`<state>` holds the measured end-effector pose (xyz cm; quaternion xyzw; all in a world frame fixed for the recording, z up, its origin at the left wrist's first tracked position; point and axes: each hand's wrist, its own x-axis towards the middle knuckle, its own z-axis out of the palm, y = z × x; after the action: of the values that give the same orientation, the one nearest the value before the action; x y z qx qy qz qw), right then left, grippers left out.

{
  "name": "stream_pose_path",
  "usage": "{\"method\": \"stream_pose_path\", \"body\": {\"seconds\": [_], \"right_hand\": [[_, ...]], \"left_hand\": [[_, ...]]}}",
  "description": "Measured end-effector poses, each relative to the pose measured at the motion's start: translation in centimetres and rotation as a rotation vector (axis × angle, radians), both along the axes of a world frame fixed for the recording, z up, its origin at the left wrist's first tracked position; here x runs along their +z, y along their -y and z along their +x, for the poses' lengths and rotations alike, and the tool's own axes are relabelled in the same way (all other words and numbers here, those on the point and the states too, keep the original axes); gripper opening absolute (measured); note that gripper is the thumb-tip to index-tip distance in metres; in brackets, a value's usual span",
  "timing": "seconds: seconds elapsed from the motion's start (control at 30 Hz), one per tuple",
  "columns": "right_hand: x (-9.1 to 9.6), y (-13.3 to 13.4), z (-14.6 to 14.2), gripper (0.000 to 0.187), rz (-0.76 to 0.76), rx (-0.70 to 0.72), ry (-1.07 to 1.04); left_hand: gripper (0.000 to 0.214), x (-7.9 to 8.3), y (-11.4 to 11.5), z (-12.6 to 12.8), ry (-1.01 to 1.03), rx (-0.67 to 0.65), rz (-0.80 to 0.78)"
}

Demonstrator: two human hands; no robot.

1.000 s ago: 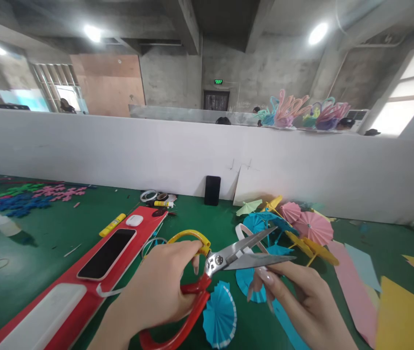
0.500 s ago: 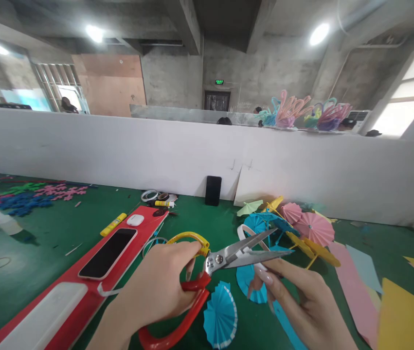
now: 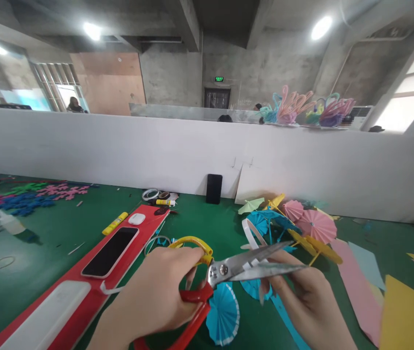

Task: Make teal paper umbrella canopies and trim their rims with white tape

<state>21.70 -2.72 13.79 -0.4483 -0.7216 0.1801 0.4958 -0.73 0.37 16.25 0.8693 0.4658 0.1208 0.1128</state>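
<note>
My left hand (image 3: 155,287) is wrapped round the scissors (image 3: 223,270), fingers through the yellow and red handles. Small white bits cling to the blades, which point right and stand slightly apart. Behind them my right hand (image 3: 301,291) pinches a narrow roll of white tape (image 3: 251,232); the blades partly cover its fingertips. Below the scissors lies a pleated blue paper fan (image 3: 223,313) with white marks along its curved edge. Another blue pleated paper piece (image 3: 252,288) is partly hidden under the right hand, beside a blue paper strip (image 3: 289,323).
Small paper umbrellas (image 3: 316,226) are heaped at the right, near coloured paper sheets (image 3: 409,311). On the left, a red board (image 3: 64,272) carries a phone (image 3: 111,252) and a white power bank (image 3: 46,316). A white partition (image 3: 155,150) bounds the green table.
The scissor blades have come closer together and sit a little lower. My right hand has shifted slightly right, and the tape roll has moved a little with it.
</note>
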Motion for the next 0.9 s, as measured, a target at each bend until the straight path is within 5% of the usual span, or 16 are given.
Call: {"method": "stream_pose_path", "body": {"seconds": [0.23,0.4,0.77,0.9], "right_hand": [[-0.9,0.0,0.3,0.029,-0.085,0.044,-0.130],[-0.8,0.2,-0.1,0.034,-0.212,0.201,-0.369],[-0.5,-0.1,0.0,0.025,0.164,0.056,-0.156],[-0.1,-0.2,-0.3,0.027,0.138,0.094,-0.206]], "left_hand": [[0.013,0.0,0.7,0.3,-0.011,-0.031,0.012],[0.013,-0.2,0.6,-0.1,0.004,-0.029,0.031],[0.017,0.1,0.6,-0.4,0.067,-0.002,0.143],[0.012,0.1,0.5,-0.9,0.072,0.024,0.174]]}}
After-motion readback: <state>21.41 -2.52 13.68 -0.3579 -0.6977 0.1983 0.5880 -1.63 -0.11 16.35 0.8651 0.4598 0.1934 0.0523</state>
